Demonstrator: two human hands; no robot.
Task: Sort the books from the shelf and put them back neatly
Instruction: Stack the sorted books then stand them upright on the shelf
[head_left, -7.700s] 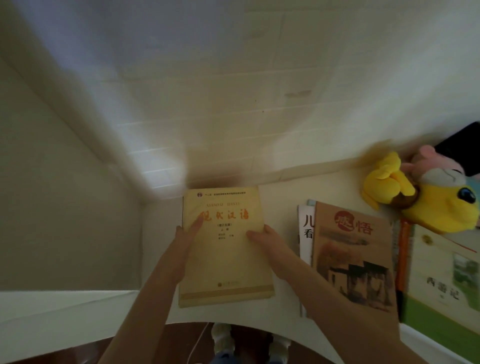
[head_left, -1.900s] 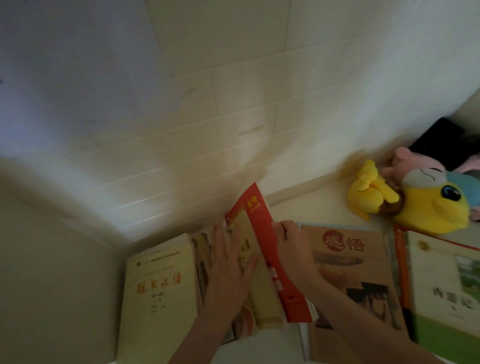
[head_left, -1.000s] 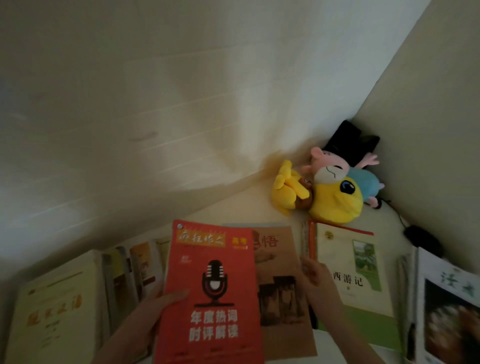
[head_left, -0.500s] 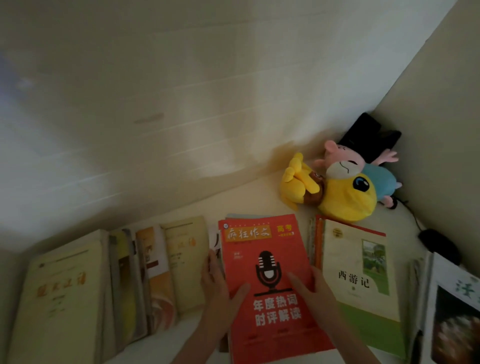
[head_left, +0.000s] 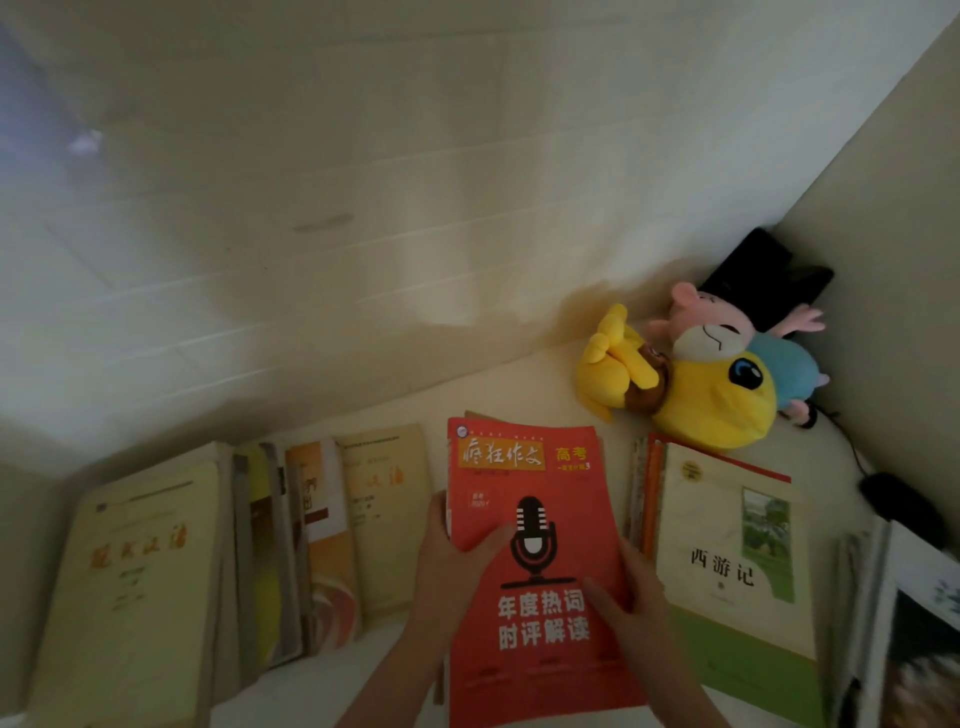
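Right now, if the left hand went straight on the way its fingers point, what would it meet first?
The left hand grips the red book at its left edge, fingers pointing toward the back. Ahead looks free: bare shelf, then probably the back wall. Depth is unclear.

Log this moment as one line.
step: shelving | left hand: grips left edge of red microphone-cover paperback | right hand: holds its right edge | neighbours: yellow textbooks left, white-and-green book right

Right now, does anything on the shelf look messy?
Yes. The middle books, left of the red book that the left hand and right hand hold, lean and overlap unevenly. The plush toys lie heaped in the corner.
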